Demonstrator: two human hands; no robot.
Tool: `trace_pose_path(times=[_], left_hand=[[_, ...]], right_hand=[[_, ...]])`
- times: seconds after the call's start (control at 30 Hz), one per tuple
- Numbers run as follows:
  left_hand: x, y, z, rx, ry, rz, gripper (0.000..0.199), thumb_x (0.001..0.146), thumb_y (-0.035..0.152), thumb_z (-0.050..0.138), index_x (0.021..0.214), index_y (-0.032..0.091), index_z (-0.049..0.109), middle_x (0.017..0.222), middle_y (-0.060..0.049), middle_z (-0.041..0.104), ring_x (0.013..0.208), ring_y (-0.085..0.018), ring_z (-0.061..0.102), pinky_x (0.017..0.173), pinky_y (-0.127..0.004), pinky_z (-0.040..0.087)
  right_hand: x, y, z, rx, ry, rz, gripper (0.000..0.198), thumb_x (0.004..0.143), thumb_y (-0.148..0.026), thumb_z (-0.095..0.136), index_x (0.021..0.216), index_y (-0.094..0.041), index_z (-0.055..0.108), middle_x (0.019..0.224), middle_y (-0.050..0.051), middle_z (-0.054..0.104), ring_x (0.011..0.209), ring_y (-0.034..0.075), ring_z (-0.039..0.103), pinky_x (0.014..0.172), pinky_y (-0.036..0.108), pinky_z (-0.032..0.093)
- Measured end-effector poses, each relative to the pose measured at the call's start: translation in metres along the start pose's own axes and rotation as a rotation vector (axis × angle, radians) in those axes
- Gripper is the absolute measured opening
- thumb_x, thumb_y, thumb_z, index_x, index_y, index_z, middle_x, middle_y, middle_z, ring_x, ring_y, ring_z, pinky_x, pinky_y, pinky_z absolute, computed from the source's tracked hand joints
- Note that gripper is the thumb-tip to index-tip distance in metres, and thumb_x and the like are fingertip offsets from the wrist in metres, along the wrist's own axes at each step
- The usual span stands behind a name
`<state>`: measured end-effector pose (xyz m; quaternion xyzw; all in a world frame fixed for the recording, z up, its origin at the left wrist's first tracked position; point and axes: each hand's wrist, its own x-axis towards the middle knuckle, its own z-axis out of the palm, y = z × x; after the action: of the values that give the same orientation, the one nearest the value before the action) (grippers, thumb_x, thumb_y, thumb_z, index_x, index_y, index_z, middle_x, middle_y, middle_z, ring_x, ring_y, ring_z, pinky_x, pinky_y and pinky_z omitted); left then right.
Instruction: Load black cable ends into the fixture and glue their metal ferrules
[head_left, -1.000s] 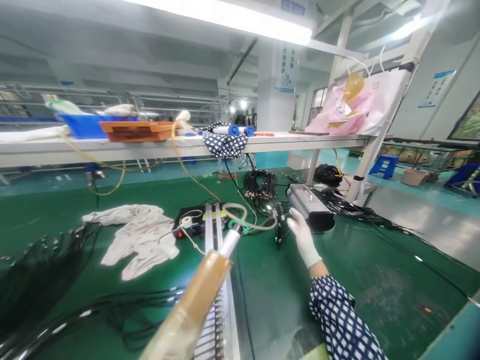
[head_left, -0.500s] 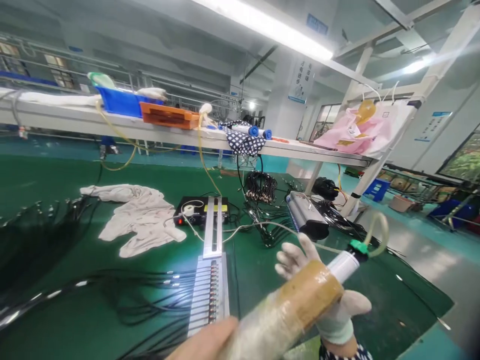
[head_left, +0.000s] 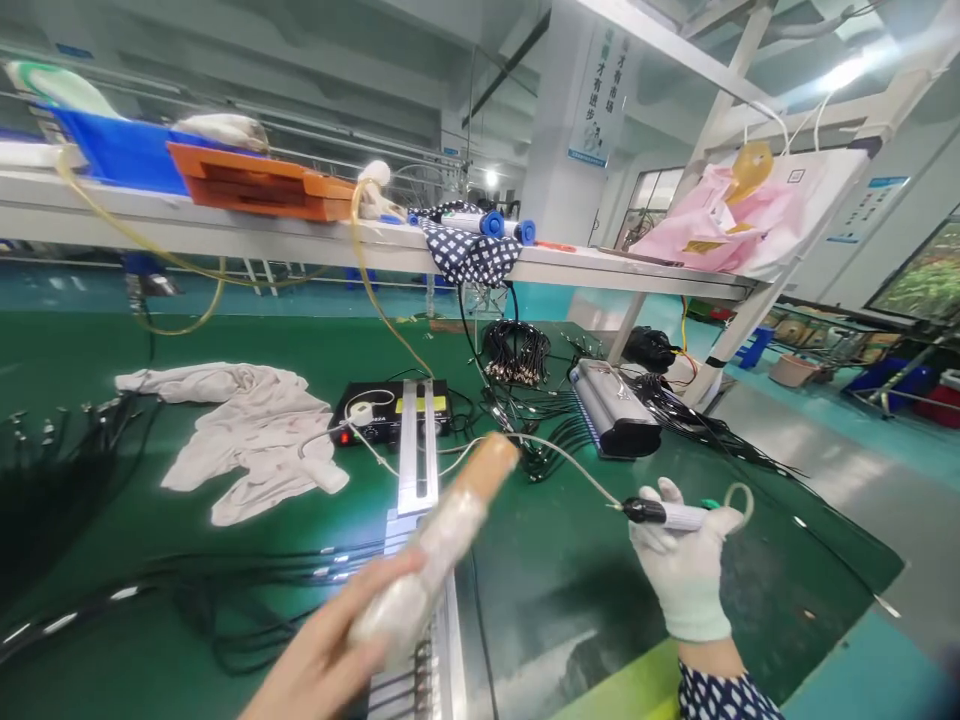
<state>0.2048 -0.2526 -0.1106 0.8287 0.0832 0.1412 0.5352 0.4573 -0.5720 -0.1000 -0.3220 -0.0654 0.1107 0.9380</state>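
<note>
My bare left hand [head_left: 337, 620] is wrapped around a thick tube [head_left: 442, 545], covered in cloudy clear plastic, with a bare brown far end. It is tilted up to the right above a metal jig [head_left: 450, 650], which holds a row of black cable ends. My right hand [head_left: 679, 570], in a white glove, grips a slim white cylinder [head_left: 682, 516] with a black tip at its left and a bit of green near its right end. A thin pale hose [head_left: 577, 468] runs to it from the left. Part of the cylinder is hidden by the fingers.
Behind the jig sits a black control box [head_left: 367, 405] with a red light. A crumpled white cloth [head_left: 240, 440] lies left of it. Bundled black cables [head_left: 517, 350] and a grey ribbed metal block [head_left: 615, 410] are farther back. A white shelf [head_left: 300, 235] crosses above the green table.
The white cylinder, which stuck out past the brown end of the tube, is now apart from it. My right hand has it farther right, and the thick tube has moved left.
</note>
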Motion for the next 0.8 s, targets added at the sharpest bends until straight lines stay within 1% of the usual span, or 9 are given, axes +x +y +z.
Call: trace_pose_path(times=[0.07, 0.13, 0.23, 0.33, 0.47, 0.63, 0.73, 0.77, 0.8], left_hand=[[0.054, 0.005, 0.005, 0.106, 0.063, 0.059, 0.05, 0.092, 0.053, 0.045, 0.138, 0.034, 0.05, 0.137, -0.006, 0.056, 0.128, -0.028, 0.049, 0.109, -0.045, 0.04], [0.117, 0.007, 0.017, 0.271, 0.122, 0.138, 0.052, 0.093, 0.05, 0.045, 0.142, 0.03, 0.045, 0.128, -0.008, 0.06, 0.12, -0.026, 0.054, 0.104, -0.042, 0.045], [0.201, -0.003, 0.044, 0.36, 0.129, 0.102, 0.054, 0.093, 0.041, 0.048, 0.144, 0.024, 0.042, 0.12, -0.011, 0.062, 0.114, -0.025, 0.058, 0.099, -0.041, 0.047], [0.244, -0.022, 0.063, 0.452, 0.083, 0.054, 0.052, 0.094, 0.037, 0.051, 0.142, 0.019, 0.042, 0.113, -0.011, 0.063, 0.105, -0.024, 0.062, 0.095, -0.043, 0.05], [0.247, -0.042, 0.064, 0.588, 0.051, -0.005, 0.05, 0.096, 0.044, 0.049, 0.138, 0.018, 0.043, 0.115, -0.01, 0.062, 0.098, -0.022, 0.063, 0.09, -0.047, 0.052], [0.233, -0.044, 0.05, 0.736, 0.04, -0.027, 0.047, 0.094, 0.039, 0.055, 0.136, 0.02, 0.045, 0.119, -0.009, 0.059, 0.1, -0.022, 0.061, 0.088, -0.046, 0.053], [0.219, -0.039, 0.043, 0.773, 0.037, 0.016, 0.046, 0.095, 0.034, 0.053, 0.138, 0.022, 0.043, 0.121, -0.009, 0.057, 0.1, -0.022, 0.061, 0.086, -0.043, 0.053], [0.212, -0.038, 0.041, 0.775, 0.036, 0.039, 0.045, 0.096, 0.033, 0.05, 0.139, 0.023, 0.042, 0.121, -0.009, 0.056, 0.101, -0.022, 0.06, 0.086, -0.042, 0.052], [0.203, -0.037, 0.037, 0.772, 0.033, 0.064, 0.044, 0.097, 0.033, 0.048, 0.139, 0.024, 0.042, 0.121, -0.009, 0.056, 0.102, -0.022, 0.06, 0.085, -0.039, 0.052]], right_hand=[[0.004, 0.012, -0.01, 0.034, 0.014, 0.053, 0.066, 0.063, -0.077, 0.072, 0.097, -0.021, 0.071, 0.087, 0.006, 0.072, 0.04, 0.002, 0.04, 0.037, 0.014, 0.041], [0.004, 0.029, -0.013, 0.035, 0.035, 0.099, 0.065, 0.061, -0.075, 0.075, 0.098, -0.022, 0.07, 0.093, 0.007, 0.073, 0.043, 0.003, 0.045, 0.04, 0.015, 0.044], [-0.001, 0.049, -0.015, -0.021, 0.018, 0.161, 0.064, 0.062, -0.077, 0.073, 0.095, -0.022, 0.07, 0.095, 0.01, 0.074, 0.047, 0.006, 0.05, 0.044, 0.019, 0.047], [-0.005, 0.058, -0.018, -0.061, -0.032, 0.217, 0.061, 0.066, -0.077, 0.07, 0.09, -0.02, 0.068, 0.096, 0.012, 0.074, 0.049, 0.008, 0.053, 0.045, 0.019, 0.046], [-0.006, 0.063, -0.023, -0.078, -0.088, 0.281, 0.064, 0.068, -0.08, 0.066, 0.084, -0.019, 0.066, 0.09, 0.011, 0.073, 0.042, 0.006, 0.047, 0.041, 0.017, 0.041], [-0.01, 0.069, -0.01, -0.138, -0.158, 0.334, 0.071, 0.065, -0.086, 0.06, 0.08, -0.017, 0.062, 0.078, 0.01, 0.071, 0.036, 0.001, 0.038, 0.036, 0.012, 0.031], [-0.018, 0.048, 0.002, -0.275, -0.232, 0.325, 0.069, 0.064, -0.084, 0.064, 0.074, -0.016, 0.059, 0.065, 0.003, 0.062, 0.037, 0.002, 0.035, 0.034, 0.013, 0.031], [-0.02, 0.033, 0.004, -0.345, -0.244, 0.314, 0.063, 0.064, -0.078, 0.071, 0.076, -0.017, 0.06, 0.064, 0.002, 0.06, 0.039, 0.004, 0.038, 0.035, 0.014, 0.034], [-0.021, 0.016, 0.007, -0.417, -0.209, 0.242, 0.054, 0.067, -0.067, 0.078, 0.077, -0.018, 0.06, 0.062, 0.002, 0.058, 0.041, 0.007, 0.042, 0.035, 0.016, 0.038]])
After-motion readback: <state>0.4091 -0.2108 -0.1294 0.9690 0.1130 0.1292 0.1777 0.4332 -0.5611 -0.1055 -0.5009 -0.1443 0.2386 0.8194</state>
